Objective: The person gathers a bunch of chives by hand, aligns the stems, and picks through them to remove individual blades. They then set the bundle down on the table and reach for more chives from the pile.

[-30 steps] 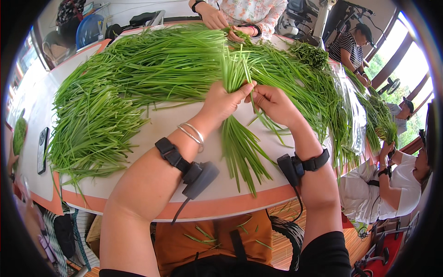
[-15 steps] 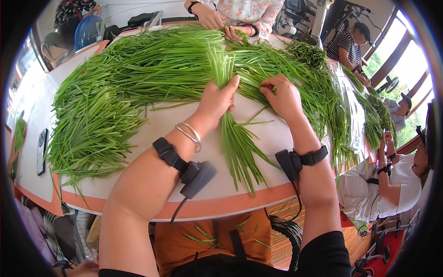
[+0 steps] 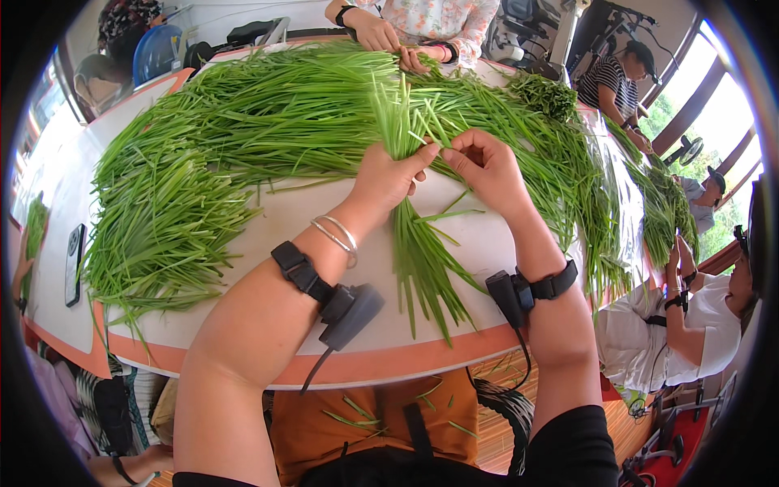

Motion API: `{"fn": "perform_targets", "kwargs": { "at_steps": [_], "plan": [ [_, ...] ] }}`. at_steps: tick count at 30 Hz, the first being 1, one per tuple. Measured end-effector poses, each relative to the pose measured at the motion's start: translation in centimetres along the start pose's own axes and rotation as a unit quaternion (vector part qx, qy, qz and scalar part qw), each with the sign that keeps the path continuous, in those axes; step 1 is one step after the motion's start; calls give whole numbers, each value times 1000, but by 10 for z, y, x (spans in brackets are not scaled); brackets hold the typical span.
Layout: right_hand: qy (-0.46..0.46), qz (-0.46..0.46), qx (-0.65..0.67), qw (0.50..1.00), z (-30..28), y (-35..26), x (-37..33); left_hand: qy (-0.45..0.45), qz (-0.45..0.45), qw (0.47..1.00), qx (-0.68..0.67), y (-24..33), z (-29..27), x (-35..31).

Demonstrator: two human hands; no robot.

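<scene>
My left hand [image 3: 388, 176] is closed round a bunch of garlic chives [image 3: 426, 260]. The pale stem ends point away from me above the fist, and the green leaves fan out below it toward the table's near edge. Just right of the left thumb, my right hand [image 3: 489, 172] pinches with thumb and forefinger at a few pale chive stems [image 3: 436, 123]. The two hands' fingertips nearly meet; exactly how many stems the pinch holds is hidden.
A thick pile of garlic chives [image 3: 284, 105] arcs across the white table [image 3: 324, 213], with a separate heap at left. A phone [image 3: 74, 264] lies at the left. Across the table, another person's hands [image 3: 389, 42] work at the pile; more people sit at right.
My right hand has moved left to my left thumb and closed its pinch on stems there. The left hand, still holding the bunch, has shifted slightly right.
</scene>
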State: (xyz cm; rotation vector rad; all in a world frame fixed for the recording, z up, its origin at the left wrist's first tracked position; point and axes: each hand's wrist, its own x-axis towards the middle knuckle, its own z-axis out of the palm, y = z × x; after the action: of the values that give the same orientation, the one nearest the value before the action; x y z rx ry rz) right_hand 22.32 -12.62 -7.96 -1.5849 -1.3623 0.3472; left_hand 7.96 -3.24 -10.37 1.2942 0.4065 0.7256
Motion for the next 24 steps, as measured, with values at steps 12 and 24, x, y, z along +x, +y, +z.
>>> {"fn": "perform_targets", "kwargs": {
  "at_steps": [12,24],
  "plan": [
    [-62,33,24,997,-3,-4,-2,-31,16,999,-17,1,-1,0],
    [-46,3,-40,998,-5,-5,-2,-33,44,998,8,-2,-3,1]
  ]
}}
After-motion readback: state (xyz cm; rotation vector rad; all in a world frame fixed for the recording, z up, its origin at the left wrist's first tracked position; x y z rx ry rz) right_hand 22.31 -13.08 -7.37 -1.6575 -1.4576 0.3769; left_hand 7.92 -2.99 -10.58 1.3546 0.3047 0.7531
